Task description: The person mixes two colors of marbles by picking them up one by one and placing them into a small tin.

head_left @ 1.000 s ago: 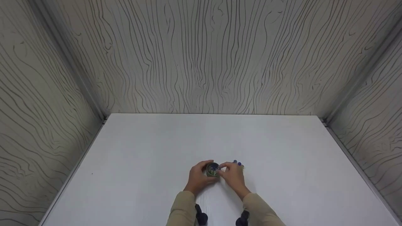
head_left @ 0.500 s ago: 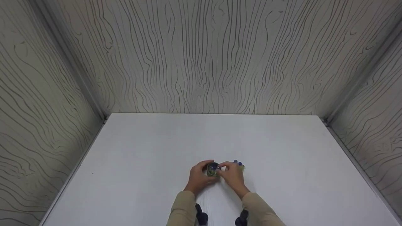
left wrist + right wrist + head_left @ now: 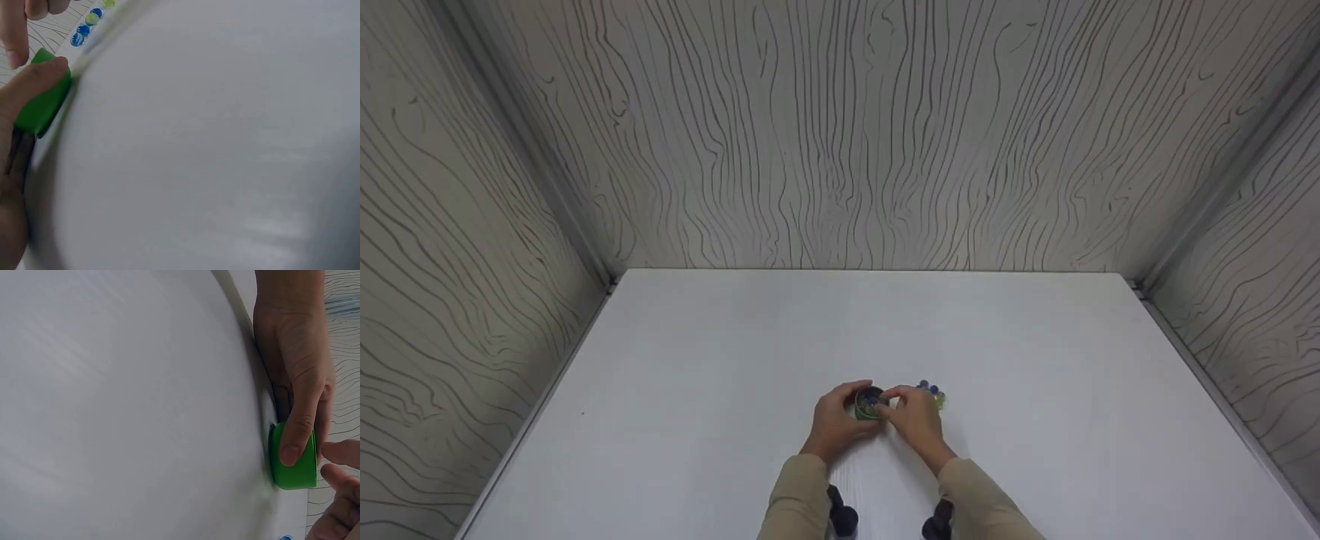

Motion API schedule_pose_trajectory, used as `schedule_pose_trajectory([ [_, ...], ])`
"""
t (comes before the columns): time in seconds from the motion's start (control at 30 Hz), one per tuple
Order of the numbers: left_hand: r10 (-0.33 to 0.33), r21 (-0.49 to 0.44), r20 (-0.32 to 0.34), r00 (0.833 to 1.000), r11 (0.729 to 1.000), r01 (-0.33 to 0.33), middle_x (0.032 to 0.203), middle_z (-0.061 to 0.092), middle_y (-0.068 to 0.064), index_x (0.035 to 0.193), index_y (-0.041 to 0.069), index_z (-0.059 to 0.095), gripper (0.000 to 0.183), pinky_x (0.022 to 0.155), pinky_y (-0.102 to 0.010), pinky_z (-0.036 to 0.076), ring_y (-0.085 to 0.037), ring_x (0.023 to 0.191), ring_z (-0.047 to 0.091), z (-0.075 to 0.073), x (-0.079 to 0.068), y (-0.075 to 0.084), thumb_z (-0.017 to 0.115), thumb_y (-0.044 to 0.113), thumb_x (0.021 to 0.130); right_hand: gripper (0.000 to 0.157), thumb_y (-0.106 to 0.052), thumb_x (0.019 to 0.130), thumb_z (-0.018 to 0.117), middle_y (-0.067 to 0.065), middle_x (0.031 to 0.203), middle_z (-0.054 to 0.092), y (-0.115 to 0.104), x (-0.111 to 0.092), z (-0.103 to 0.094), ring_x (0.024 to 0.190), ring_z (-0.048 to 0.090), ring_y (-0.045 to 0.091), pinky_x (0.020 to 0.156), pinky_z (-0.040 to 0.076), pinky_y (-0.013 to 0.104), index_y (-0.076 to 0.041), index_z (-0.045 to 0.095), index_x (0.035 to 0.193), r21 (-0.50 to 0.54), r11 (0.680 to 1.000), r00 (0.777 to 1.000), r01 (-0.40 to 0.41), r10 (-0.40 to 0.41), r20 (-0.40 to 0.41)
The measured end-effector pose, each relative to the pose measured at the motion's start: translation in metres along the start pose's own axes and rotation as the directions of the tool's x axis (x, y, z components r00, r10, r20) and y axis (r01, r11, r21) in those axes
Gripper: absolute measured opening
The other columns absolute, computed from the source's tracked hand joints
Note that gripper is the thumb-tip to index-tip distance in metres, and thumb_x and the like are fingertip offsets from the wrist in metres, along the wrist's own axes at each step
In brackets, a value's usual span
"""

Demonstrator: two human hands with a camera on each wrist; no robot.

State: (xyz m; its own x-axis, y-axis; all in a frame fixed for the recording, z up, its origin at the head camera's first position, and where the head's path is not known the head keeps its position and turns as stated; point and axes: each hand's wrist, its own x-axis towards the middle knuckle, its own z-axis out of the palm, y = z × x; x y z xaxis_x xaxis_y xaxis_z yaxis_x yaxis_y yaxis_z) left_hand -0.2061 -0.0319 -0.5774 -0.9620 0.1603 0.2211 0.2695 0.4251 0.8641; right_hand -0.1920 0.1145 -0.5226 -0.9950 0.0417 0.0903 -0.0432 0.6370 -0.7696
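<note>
My left hand (image 3: pixel 835 420) grips a small round green cup (image 3: pixel 864 414), its thumb along the near side and its fingers around the far side. Blue and green glass marbles show inside the cup in the head view. The right hand (image 3: pixel 915 420) bends thumb and index finger together at the cup's right rim, fingertips close over the opening. I cannot tell whether a marble sits between those fingertips. In the right wrist view the green cup (image 3: pixel 297 477) lies under the left thumb, with the right fingertips (image 3: pixel 333 451) beside its mouth.
Several blue and yellow-green marbles (image 3: pixel 934 391) lie on the white table (image 3: pixel 697 360) just beyond the right hand; the left wrist view shows these marbles (image 3: pixel 83 30) in a line. Wood-grain-patterned walls (image 3: pixel 840 150) stand at the back and sides.
Both hands stay at the cup, with only slight movement of the right fingertips at its rim. A little more of the loose marbles shows past the right hand.
</note>
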Motion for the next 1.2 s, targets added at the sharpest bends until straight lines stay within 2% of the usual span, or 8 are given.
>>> schedule_pose_trajectory([
  [0.43,0.019,-0.019,-0.017,1.000,1.000,-0.020,0.122,0.069,-0.008,0.123,0.009,0.064,0.055,0.104,-0.035,0.052,-0.026,0.116,0.064,0.0013,0.0009,-0.0027,0.082,0.021,0.073,0.016,-0.010,0.075,0.076,-0.003,0.064,0.049,-0.0003,-0.0038,-0.0023,0.056,0.037,0.006,0.047,0.028,0.015,-0.002,0.073,0.088,0.026,1.000,1.000,0.004,-0.005,0.005],
  [0.73,0.036,-0.003,-0.026,0.999,0.999,-0.037,0.121,0.069,-0.009,0.123,0.009,0.063,0.055,0.101,-0.034,0.054,-0.024,0.114,0.065,-0.0013,0.0002,-0.0023,0.082,0.021,0.073,0.015,-0.008,0.074,0.075,-0.007,0.057,0.041,0.0026,-0.0047,-0.0036,0.051,0.034,0.004,0.045,0.026,0.014,-0.001,0.073,0.087,0.058,0.998,1.000,0.031,-0.030,-0.007],
  [1.2,0.006,-0.013,-0.020,1.000,1.000,-0.006,0.123,0.068,-0.007,0.124,0.011,0.063,0.058,0.104,-0.038,0.052,-0.025,0.117,0.063,0.0000,-0.0005,0.0000,0.084,0.022,0.071,0.014,-0.010,0.077,0.075,-0.007,0.057,0.040,0.0079,-0.0048,-0.0082,0.053,0.035,0.004,0.047,0.027,0.015,-0.001,0.074,0.088,0.044,0.999,1.000,0.006,-0.005,-0.020],
])
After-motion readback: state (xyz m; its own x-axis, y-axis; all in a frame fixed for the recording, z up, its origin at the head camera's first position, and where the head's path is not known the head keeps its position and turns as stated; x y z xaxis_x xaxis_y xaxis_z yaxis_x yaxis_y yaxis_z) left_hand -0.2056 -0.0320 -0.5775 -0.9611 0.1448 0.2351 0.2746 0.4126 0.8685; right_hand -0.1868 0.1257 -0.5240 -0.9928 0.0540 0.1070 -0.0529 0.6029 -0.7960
